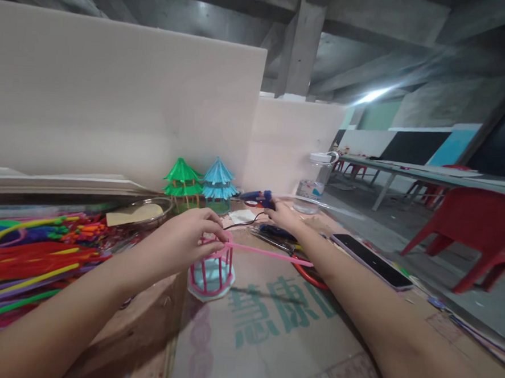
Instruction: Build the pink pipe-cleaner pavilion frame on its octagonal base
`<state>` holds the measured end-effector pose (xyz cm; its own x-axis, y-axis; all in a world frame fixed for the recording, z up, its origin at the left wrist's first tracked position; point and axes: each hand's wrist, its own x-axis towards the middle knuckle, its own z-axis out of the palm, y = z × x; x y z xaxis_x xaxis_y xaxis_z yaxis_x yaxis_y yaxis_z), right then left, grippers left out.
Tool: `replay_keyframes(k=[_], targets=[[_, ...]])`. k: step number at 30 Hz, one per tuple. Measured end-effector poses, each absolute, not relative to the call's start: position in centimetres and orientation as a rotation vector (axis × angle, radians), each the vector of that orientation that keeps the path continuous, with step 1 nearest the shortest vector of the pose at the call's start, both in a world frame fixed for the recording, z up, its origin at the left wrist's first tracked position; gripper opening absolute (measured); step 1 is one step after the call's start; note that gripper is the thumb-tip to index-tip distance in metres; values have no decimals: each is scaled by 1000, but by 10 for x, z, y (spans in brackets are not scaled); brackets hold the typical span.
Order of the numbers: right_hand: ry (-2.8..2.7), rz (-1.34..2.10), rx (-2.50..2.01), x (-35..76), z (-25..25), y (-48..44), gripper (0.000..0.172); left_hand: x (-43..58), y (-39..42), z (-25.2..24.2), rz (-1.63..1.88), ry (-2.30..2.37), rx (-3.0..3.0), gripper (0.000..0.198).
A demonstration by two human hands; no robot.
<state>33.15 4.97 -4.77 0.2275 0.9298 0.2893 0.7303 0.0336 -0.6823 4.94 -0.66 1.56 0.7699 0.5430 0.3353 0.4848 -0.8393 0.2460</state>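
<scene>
Fingers of my left hand [198, 234] are pinched at the top rim of a small pink pipe-cleaner frame [204, 277]. The frame is round with upright bars and stands on a pale blue base [219, 284]. From its rim a loose pink pipe cleaner [274, 254] sticks out to the right. Farther back, my right hand [285, 218] is closed at the blue glue gun [254, 196], its fingertips partly hidden. A clear glue stick [332, 206] seems to extend rightward behind that hand.
Green [182, 179] and blue [218, 178] model pavilions stand at the back. Colourful pipe cleaners [25, 260] lie left, near a metal bowl [161, 212]. A bottle [310, 187], phone [372, 259], pliers [275, 231] and red-handled tool [309, 275] are rightward. Printed cardboard [242, 359] covers the front.
</scene>
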Motion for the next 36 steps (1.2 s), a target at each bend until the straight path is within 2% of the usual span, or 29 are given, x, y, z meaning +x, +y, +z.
replay_keyframes(k=[5,17,23,31,36], targets=[[-1394,402,-1554,329,-19,45,20,47,-7,16,602,858,2812,21],[-1296,611,-967,308,23,32,53,45,-2,14,642,875,2744,20],[-1296,709,-679,291,38,42,53,44,0,14,640,909,2762,18],[-1388,630,-814,307,47,17,47,43,-2,22,636,990,2711,20],[-1455,701,-1035,328,12,-6,35,41,1,23,667,1044,2653,23]])
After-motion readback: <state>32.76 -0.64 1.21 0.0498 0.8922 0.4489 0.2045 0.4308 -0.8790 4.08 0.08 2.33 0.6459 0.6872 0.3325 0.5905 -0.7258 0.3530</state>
